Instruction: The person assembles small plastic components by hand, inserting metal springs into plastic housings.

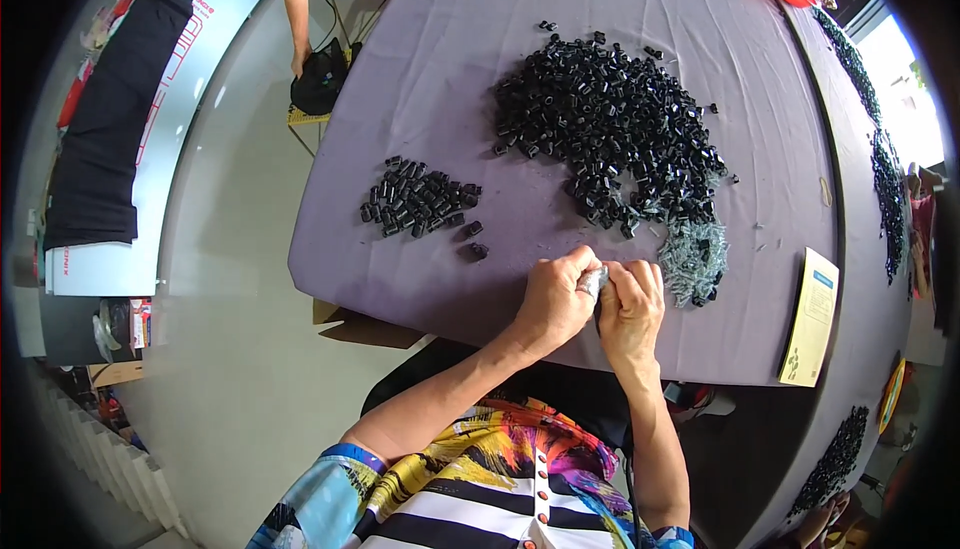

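Observation:
My left hand [557,299] and my right hand [633,314] meet over the near edge of the table, fingertips pressed together. Both are closed in a pinch. Something greyish-white shows at the left fingers, but I cannot tell whether it is a wrapping or a held piece. Whatever lies between the fingertips is hidden. Just beyond my right hand is a pile of small clear plastic pieces [692,259]. A large heap of small black plastic parts [610,114] spreads behind it. To the left sits a smaller group of black parts [415,197], with a few strays near it.
A grey-purple cloth covers the table [400,279]. On its right lies a yellow booklet [809,319]. More black parts [835,459] lie on another covered table at right. Another person's hand [301,57] reaches to a black item [320,79] at far left.

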A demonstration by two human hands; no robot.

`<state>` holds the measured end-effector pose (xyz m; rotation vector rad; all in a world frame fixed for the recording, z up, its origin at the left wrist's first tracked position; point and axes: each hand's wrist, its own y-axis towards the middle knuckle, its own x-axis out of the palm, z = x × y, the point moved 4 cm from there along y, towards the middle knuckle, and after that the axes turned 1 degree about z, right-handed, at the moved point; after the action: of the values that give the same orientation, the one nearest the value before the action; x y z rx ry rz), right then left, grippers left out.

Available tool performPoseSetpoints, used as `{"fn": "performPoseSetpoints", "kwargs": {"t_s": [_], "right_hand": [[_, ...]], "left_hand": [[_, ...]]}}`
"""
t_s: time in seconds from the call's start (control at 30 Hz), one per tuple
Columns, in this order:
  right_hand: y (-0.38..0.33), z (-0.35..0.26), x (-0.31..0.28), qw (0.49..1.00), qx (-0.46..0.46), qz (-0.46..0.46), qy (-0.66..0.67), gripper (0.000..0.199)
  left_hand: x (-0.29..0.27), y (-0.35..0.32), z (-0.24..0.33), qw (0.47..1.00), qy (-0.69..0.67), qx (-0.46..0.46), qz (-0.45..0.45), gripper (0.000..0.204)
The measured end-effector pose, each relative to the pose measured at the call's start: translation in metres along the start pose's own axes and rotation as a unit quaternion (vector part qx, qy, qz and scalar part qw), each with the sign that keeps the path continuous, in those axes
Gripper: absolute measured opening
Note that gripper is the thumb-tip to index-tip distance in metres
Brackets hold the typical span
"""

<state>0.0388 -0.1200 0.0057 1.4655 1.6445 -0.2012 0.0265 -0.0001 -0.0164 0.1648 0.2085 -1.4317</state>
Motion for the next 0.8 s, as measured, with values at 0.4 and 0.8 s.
{"fn": "performPoseSetpoints", "kwargs": {"t_s": [0.4, 0.8], "right_hand": [[-0.004, 0.000, -0.005, 1.000, 0.018, 0.009, -0.020, 0.014], [-0.002, -0.005, -0.008, 1.000, -0.011, -0.024, -0.010, 0.013]], "left_hand": [[-0.003, -0.004, 0.015, 0.982, 0.135, 0.130, 0.004, 0.017], [-0.104, -0.010, 0.011, 0.863, 0.445, 0.172, 0.164, 0.013]]}}
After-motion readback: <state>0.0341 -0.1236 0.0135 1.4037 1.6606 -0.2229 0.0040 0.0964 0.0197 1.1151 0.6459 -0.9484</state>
